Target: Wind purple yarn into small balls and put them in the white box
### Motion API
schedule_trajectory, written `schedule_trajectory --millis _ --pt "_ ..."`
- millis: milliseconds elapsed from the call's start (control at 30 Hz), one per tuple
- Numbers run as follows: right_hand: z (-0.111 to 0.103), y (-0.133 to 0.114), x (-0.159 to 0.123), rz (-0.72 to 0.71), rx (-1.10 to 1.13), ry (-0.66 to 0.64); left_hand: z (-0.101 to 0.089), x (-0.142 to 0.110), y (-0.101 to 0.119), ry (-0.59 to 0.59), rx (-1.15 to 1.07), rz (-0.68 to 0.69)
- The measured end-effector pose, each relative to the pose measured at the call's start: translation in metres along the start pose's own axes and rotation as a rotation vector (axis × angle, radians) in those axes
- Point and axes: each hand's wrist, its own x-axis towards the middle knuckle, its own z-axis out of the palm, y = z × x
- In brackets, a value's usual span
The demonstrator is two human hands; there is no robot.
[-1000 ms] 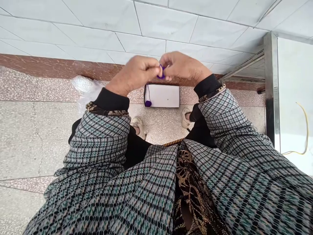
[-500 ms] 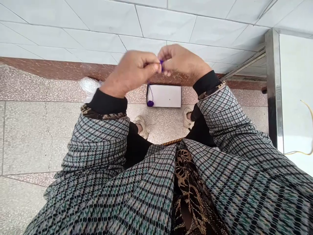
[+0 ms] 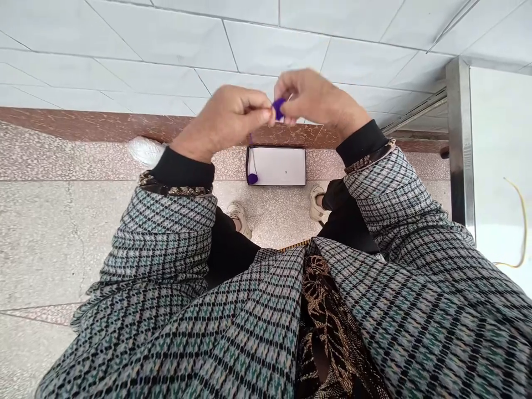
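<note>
Clock read on the head view, 12 at top, small purple piece of yarn work (image 3: pixel 278 108) as dial centre. It's in mid-air, between the fingertips of both hands, out in front of the body. Visible part is a bit longer than wide, long axis roughly 12 to 6. Edges covered by fingers, so full outline and any front end: cannot tell. Look: deep, even violet, soft matte, compact blob; stitch detail too small to read.

Left hand (image 3: pixel 226 122) at 9: thumb and index pinched together on the piece's 9 side. Right hand (image 3: pixel 318 102) at 3: thumb and fingers bent in, gripping its 3 side. Thin pale sliver (image 3: pixel 290 97) shows at the right fingertips, about 2; cannot tell what it is.

Thin purple yarn strand (image 3: pixel 255 159) hangs at 7, from behind left hand down to a round purple yarn ball (image 3: pixel 252 178). Ball sits in the 7 corner of a shallow rectangular box with white inside and dark rim (image 3: pixel 278 165), on the speckled stone floor (image 3: pixel 41 233) at 6, box long axis 9 to 3.

Further out: pale left shoe (image 3: pixel 240 217) at 7, right shoe (image 3: pixel 316 204) at 5, crinkled whitish plastic bundle (image 3: pixel 144 150) between 8 and 9, white-topped metal-framed table (image 3: pixel 494 127) at 3, yellow wire (image 3: pixel 522 221) on it at 4, white tiled wall (image 3: pixel 270 47) at 12.
</note>
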Motion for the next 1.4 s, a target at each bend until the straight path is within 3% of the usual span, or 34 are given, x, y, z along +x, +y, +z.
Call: schedule_trajectory --millis 100,167,267,333,400,467,533,600,633,767,833,933,1000,1033,1167,1267,1333,1400 --pt "-0.002 0.000 -0.011 -0.029 0.169 -0.253 -0.012 0.003 -0.011 0.208 0.004 -0.101" --pt "-0.001 -0.003 -0.014 -0.115 0.477 -0.215 -0.009 0.006 -0.020 0.188 0.000 -0.148" --pt "0.006 0.001 -0.006 -0.177 0.752 -0.020 0.010 0.010 -0.022 0.008 -0.025 -0.111" --pt "0.012 0.013 0.004 -0.150 0.697 0.087 0.022 0.009 -0.018 -0.104 0.014 -0.049" --pt "0.017 0.029 0.011 -0.105 0.469 0.135 0.027 0.004 -0.012 -0.127 0.079 0.002" --pt "0.017 0.040 0.010 -0.077 0.203 0.071 0.023 -0.002 -0.008 -0.065 0.126 0.014" --pt "0.014 0.040 -0.001 -0.052 0.086 -0.110 0.015 -0.006 -0.008 0.041 0.144 -0.015" --pt "0.011 0.029 -0.016 -0.003 0.191 -0.266 0.009 -0.008 -0.013 0.115 0.147 -0.065" --pt "0.011 0.022 -0.022 0.025 0.298 -0.275 0.008 -0.008 -0.015 0.128 0.147 -0.089" --pt "0.016 0.010 -0.022 0.005 0.603 0.019 0.016 -0.007 -0.016 -0.008 0.125 -0.061" --pt "0.020 0.021 -0.012 -0.029 0.533 0.124 0.020 -0.008 -0.011 -0.077 0.105 -0.014" --pt "0.019 0.036 -0.004 0.036 0.280 -0.049 0.017 -0.009 -0.006 0.033 0.116 -0.015" --pt "0.016 0.034 -0.010 0.098 0.247 -0.175 0.013 -0.008 -0.008 0.146 0.165 -0.070" --pt "0.014 0.028 -0.015 0.105 0.296 -0.178 0.013 -0.007 -0.009 0.164 0.191 -0.106" --pt "0.014 0.005 -0.024 -0.014 0.638 0.035 0.020 -0.006 -0.011 -0.010 0.122 -0.120" --pt "0.019 0.007 -0.015 0.039 0.484 0.141 0.024 -0.009 -0.004 -0.086 0.052 -0.036" --pt "0.022 0.014 -0.009 0.104 0.270 0.066 0.021 -0.012 0.000 -0.016 0.042 -0.047" --pt "0.022 0.018 -0.009 0.129 0.188 -0.127 0.014 -0.012 0.000 0.112 0.042 -0.100"
